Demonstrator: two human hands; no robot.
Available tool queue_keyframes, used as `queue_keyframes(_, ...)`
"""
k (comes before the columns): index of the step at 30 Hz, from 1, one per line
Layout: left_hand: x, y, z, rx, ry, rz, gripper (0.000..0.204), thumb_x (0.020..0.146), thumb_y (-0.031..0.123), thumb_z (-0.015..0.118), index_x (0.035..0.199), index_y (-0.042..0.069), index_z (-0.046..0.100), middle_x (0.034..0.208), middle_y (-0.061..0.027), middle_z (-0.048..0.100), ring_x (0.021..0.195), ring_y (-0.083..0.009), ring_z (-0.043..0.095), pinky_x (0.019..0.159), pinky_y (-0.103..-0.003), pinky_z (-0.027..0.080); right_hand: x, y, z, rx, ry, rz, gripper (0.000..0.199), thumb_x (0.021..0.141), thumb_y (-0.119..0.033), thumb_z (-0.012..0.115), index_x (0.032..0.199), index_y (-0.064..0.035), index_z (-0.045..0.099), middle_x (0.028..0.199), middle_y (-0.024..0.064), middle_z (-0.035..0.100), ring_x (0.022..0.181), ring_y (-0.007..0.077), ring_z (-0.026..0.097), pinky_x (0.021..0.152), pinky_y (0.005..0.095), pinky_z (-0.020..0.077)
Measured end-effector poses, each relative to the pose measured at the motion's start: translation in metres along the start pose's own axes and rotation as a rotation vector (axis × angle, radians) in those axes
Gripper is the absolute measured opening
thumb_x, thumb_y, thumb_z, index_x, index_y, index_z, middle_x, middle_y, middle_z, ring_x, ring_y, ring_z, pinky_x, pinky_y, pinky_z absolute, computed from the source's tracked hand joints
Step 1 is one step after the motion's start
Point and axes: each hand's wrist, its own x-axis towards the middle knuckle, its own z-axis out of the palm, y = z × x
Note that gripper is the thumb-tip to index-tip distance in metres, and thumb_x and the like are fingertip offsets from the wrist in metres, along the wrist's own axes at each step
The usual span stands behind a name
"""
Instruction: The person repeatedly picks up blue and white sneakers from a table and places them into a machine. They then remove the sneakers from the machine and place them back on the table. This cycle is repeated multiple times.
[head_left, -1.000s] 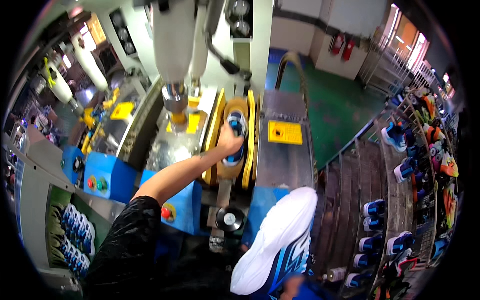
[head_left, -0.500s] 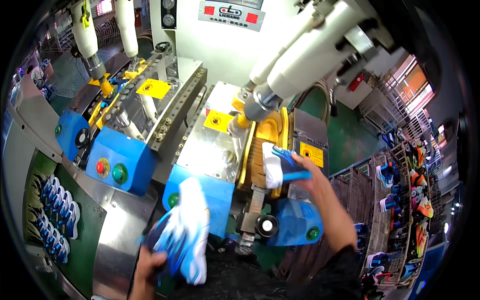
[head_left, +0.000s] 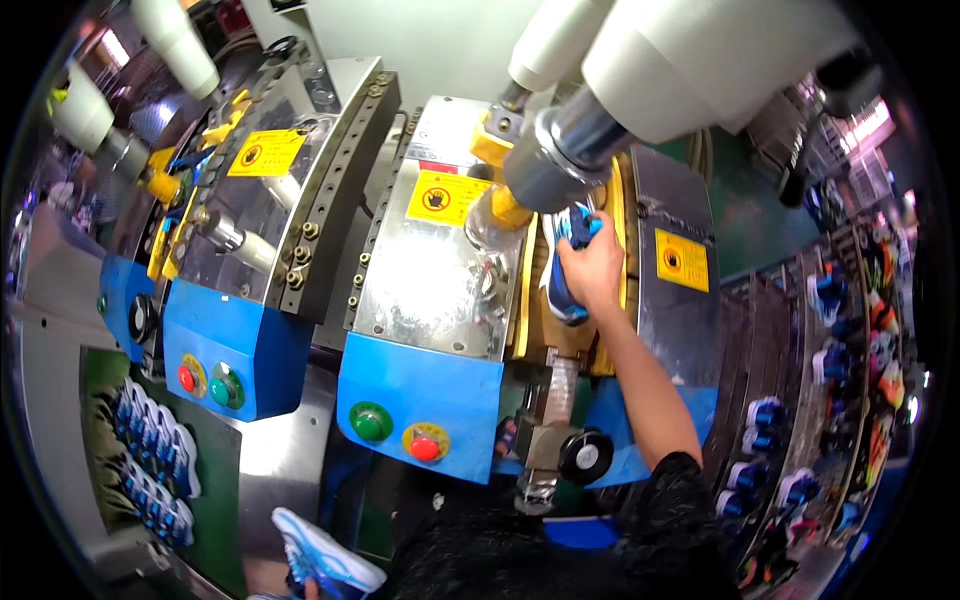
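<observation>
My right hand point(head_left: 596, 265) grips a blue and white sneaker point(head_left: 563, 290) from above, with its fingers wrapped round the heel or ankle part. This shoe lies lengthwise between the yellow side pads point(head_left: 617, 235) of a pressing machine, beneath a thick grey press cylinder point(head_left: 570, 150). I cannot tell whether it rests fully on the brown bed point(head_left: 560, 330). Down at the lower edge, my left hand point(head_left: 309, 588) is closed on a second sneaker point(head_left: 325, 553), tilted with its white sole edge showing. Most of that hand is cut off by the picture's rim.
The near blue control box point(head_left: 420, 405) bears a green and a red button. A second press station point(head_left: 235, 340) stands at left. Several finished-looking sneakers point(head_left: 155, 440) sit in rows at lower left. A shoe rack point(head_left: 790, 400) stands at right. A black knob point(head_left: 585, 456) juts out in front.
My right hand has carried its shoe forward into the slot between the yellow pads. My left hand has dropped lower and left with the other shoe. The view has shifted closer to the machine.
</observation>
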Motion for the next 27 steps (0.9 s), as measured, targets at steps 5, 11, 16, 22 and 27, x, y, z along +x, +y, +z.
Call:
queue_keyframes(5,0.028,0.039,0.022,0.023,-0.179,-0.109,0.050,0.088,0.014,0.063,0.135,0.002,0.051,0.127,-0.0103,0.058,0.114,-0.0267,0.054,0.099,-0.037,0.042,-0.002,-0.009,-0.008,-0.121,-0.060,0.021,0.070,0.075,-0.025,0.069,0.133,0.0027,0.039,0.122,0.0265,0.055,0.115,0.0420,0.053,0.100,0.0438,0.0428)
queue_keyframes(11,0.092,0.012,0.010,-0.066,-0.513,-0.183,0.051,0.083,0.011,0.064,0.131,0.002,0.048,0.115,-0.0136,0.062,0.098,-0.0264,0.064,0.086,-0.042,0.054,-0.151,-0.122,-0.050,0.136,-0.045,-0.393,0.055,0.076,-0.013,0.061,0.127,0.0024,0.047,0.114,0.0301,0.056,0.104,0.0412,0.057,0.092,0.0445,0.0469)
queue_keyframes(16,0.086,0.017,0.020,-0.031,-0.651,-0.187,0.045,0.086,0.015,0.064,0.127,0.001,0.051,0.115,-0.0135,0.063,0.099,-0.0267,0.064,0.089,-0.042,0.053,-0.238,-0.145,0.084,-0.525,-0.105,-1.019,0.044,0.082,-0.022,0.061,0.119,0.0025,0.054,0.125,0.0246,0.053,0.123,0.0405,0.047,0.106,0.0640,0.0257)
queue_keyframes(22,0.090,-0.006,-0.059,-0.072,-0.601,0.102,0.049,0.090,0.026,0.061,0.130,0.002,0.049,0.120,-0.0156,0.061,0.106,-0.0286,0.061,0.093,-0.042,0.050,-0.293,-0.161,0.062,0.484,-0.225,-1.008,0.034,0.077,-0.002,0.063,0.111,0.0018,0.058,0.114,0.0176,0.061,0.108,0.0336,0.059,0.103,0.0525,0.0403)
queue_keyframes(27,0.000,0.046,-0.133,-0.054,-0.008,0.166,0.049,0.079,0.017,0.075,0.118,-0.003,0.054,0.109,-0.0131,0.063,0.089,-0.0215,0.066,0.079,-0.036,0.056,-0.512,-0.126,0.073,0.845,-0.913,-0.786,0.026,0.078,0.005,0.060,0.102,-0.0017,0.068,0.104,0.0155,0.068,0.096,0.0311,0.067,0.084,0.0366,0.0542)
